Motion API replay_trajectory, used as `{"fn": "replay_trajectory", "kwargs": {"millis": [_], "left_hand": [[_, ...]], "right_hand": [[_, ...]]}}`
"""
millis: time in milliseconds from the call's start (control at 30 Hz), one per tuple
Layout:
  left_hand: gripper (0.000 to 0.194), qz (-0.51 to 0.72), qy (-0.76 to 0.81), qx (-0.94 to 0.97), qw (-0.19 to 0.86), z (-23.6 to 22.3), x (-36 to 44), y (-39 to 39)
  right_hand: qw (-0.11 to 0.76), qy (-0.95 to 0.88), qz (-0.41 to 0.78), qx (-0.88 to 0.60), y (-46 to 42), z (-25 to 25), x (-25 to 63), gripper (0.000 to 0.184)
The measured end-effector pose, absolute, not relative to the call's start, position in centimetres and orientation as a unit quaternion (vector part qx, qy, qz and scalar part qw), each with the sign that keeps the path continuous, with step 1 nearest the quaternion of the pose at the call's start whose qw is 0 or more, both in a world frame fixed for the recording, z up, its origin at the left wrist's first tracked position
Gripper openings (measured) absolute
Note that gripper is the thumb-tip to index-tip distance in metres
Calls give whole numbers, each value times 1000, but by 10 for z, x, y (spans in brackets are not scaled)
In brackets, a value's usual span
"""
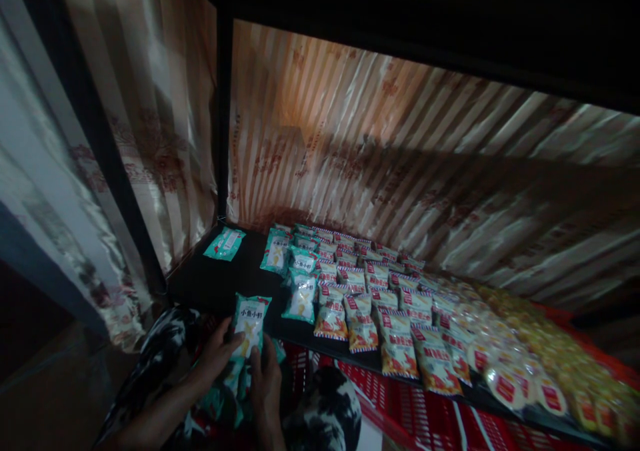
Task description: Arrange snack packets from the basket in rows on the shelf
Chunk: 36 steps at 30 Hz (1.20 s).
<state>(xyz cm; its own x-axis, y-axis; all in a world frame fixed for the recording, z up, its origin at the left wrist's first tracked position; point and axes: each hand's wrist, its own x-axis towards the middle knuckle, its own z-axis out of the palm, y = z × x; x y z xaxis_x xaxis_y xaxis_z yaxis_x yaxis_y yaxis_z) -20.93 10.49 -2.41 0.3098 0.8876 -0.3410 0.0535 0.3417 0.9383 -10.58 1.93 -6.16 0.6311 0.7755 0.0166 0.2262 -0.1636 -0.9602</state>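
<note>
A green and white snack bag (250, 318) is held upright between my two hands, over my lap. My left hand (223, 341) grips its left edge, thumb across the front. On the lower right edge of the same bag, my right hand (267, 368) is closed. Below my hands lie more green snack bags (225, 394), partly hidden by my arms. In front, on the black shelf (245, 271), a row of matching green bags (301, 294) stands, and a single green bag (225, 244) lies flat in the left corner.
Right of the green bags stand rows of orange and white snack bags (397, 341), then round clear-wrapped packs (505, 381) and yellow packs (585, 398). Red plastic baskets (405, 404) sit under the shelf edge. Dark posts (223, 118) and striped curtains (350, 124) enclose the shelf.
</note>
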Motion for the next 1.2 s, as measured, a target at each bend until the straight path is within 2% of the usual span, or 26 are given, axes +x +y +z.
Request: {"fn": "replay_trajectory", "kwargs": {"millis": [133, 567, 1033, 1200], "left_hand": [[59, 328, 484, 502, 637, -36, -207, 112], [68, 347, 481, 501, 630, -44, -194, 135], [64, 340, 511, 618, 492, -62, -168, 174], [56, 360, 531, 624, 448, -64, -155, 185]], "right_hand": [[534, -359, 231, -730, 23, -60, -106, 58], [501, -428, 142, -738, 45, -48, -88, 46], [527, -423, 76, -733, 81, -66, -80, 42], [536, -428, 56, -726, 92, -68, -79, 37]]}}
